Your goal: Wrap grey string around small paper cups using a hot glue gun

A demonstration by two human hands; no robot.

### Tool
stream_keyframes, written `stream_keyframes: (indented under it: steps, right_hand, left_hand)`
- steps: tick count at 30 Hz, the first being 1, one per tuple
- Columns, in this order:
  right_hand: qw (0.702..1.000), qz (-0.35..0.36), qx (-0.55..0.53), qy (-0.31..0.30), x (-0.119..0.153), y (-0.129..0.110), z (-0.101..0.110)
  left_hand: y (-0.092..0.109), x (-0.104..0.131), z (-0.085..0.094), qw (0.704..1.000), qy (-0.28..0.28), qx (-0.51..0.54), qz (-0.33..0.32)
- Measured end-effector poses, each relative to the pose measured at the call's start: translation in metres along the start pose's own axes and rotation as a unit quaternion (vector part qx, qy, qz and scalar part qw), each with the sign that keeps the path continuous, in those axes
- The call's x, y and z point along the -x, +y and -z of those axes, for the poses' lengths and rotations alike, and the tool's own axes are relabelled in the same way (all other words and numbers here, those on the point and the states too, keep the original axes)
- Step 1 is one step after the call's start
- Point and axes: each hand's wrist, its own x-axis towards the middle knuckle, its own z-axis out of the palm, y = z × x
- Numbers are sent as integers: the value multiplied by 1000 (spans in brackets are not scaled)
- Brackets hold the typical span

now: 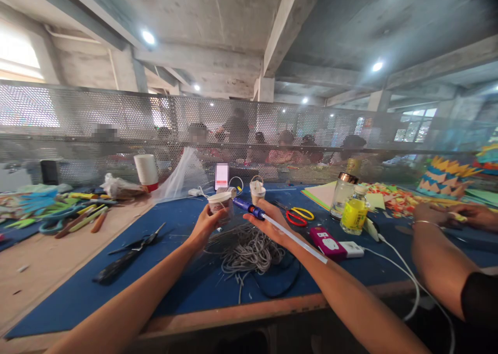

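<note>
In my left hand [206, 223] is a white paper cup [218, 200], gripped around its side with the rim up. My right hand [269, 223] is wrapped around a blue hot glue gun [243, 205]. A long pale glue stick [298, 239] runs out of the gun's back end, over my right forearm. The gun's front end is close to the cup's right side; whether they touch I cannot tell. Beneath both hands lies a tangled bundle of grey cord [249, 253]. Just behind the glue gun stands a small cup with a looped handle [257, 190].
Black-handled scissors [128, 258] lie left on the blue mat [78, 286]. Red-and-yellow scissors [299, 215], a purple power bank [327, 243], a yellow bottle [354, 214] and white cables are right. Behind stand a lit phone [221, 176] and stacked cups [146, 169]. A co-worker's hands [436, 214] work at right.
</note>
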Motion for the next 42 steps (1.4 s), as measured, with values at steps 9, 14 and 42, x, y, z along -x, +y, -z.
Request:
stream_keyframes:
  steps: [9,14,42]
  right_hand:
    - [999,17,34,-6,0,-3,-2]
    - [999,16,38,-17,1,-2,-4]
    - [983,-154,42,85,-6,19,10]
  left_hand:
    - [4,4,-4,1000,8,-3,-5]
    - [3,2,-3,1000,10,-18,-3]
    - [1,0,0,1000,14,13,19]
